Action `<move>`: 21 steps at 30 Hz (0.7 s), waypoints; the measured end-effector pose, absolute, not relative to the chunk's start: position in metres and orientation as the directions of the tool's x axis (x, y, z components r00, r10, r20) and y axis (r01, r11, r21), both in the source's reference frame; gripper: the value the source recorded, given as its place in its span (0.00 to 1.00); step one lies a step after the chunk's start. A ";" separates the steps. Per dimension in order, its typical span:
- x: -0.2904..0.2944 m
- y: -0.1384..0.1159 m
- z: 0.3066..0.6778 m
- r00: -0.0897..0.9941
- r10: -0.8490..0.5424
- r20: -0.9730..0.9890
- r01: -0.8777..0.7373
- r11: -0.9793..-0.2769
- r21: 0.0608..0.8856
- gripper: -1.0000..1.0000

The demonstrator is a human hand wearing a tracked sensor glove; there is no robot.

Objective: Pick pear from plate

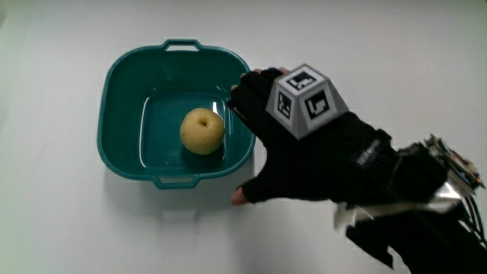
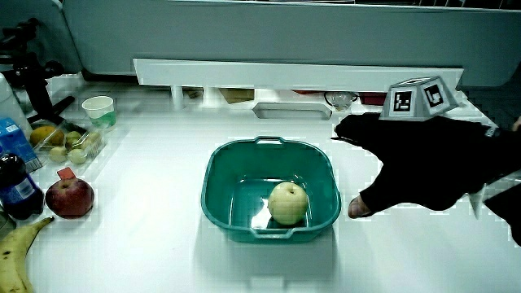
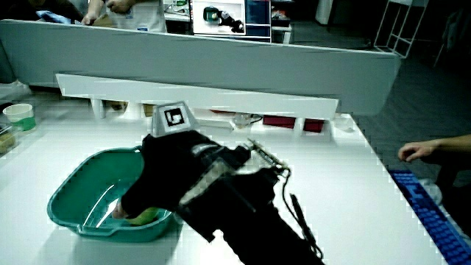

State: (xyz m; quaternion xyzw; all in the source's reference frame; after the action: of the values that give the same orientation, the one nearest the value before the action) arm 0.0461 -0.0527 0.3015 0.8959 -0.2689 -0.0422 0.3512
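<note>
A yellow-green pear (image 1: 202, 130) lies in the middle of a teal plastic basin (image 1: 122, 72) with two small handles. It shows too in a side view as the pear (image 2: 288, 203) in the basin (image 2: 216, 175). In a side view the forearm hides most of the pear (image 3: 143, 216). The gloved hand (image 1: 259, 141) hovers beside the basin's rim, its fingers spread over the edge and its thumb low next to the basin wall. It holds nothing. The patterned cube (image 1: 304, 99) sits on its back.
At the table's edge in a side view stand a red apple (image 2: 69, 198), a banana (image 2: 16, 248), a dark bottle (image 2: 16, 189), a paper cup (image 2: 98, 110) and a tray of small fruit (image 2: 69, 142). A low white shelf (image 2: 297, 73) runs along the partition.
</note>
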 end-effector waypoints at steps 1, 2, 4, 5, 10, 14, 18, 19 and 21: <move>0.046 -0.056 0.305 0.857 -0.505 0.101 -0.442 -0.621 0.647 0.50; 0.045 -0.059 0.309 0.866 -0.491 0.100 -0.426 -0.617 0.662 0.50; 0.042 -0.065 0.315 0.870 -0.482 0.106 -0.415 -0.600 0.684 0.50; 0.041 -0.068 0.319 0.880 -0.466 0.095 -0.393 -0.600 0.697 0.50; 0.030 -0.079 0.336 0.895 -0.436 0.097 -0.352 -0.555 0.753 0.50; 0.016 -0.083 0.347 0.877 -0.460 0.137 -0.380 -0.492 0.783 0.50; 0.008 -0.090 0.360 0.881 -0.453 0.136 -0.385 -0.519 0.763 0.50; 0.007 -0.092 0.366 0.887 -0.445 0.121 -0.369 -0.525 0.767 0.50; 0.004 -0.095 0.372 0.888 -0.443 0.126 -0.375 -0.537 0.755 0.50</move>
State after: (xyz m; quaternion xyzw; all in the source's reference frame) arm 0.0040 -0.0955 0.3722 0.8758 -0.2335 -0.0401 0.4204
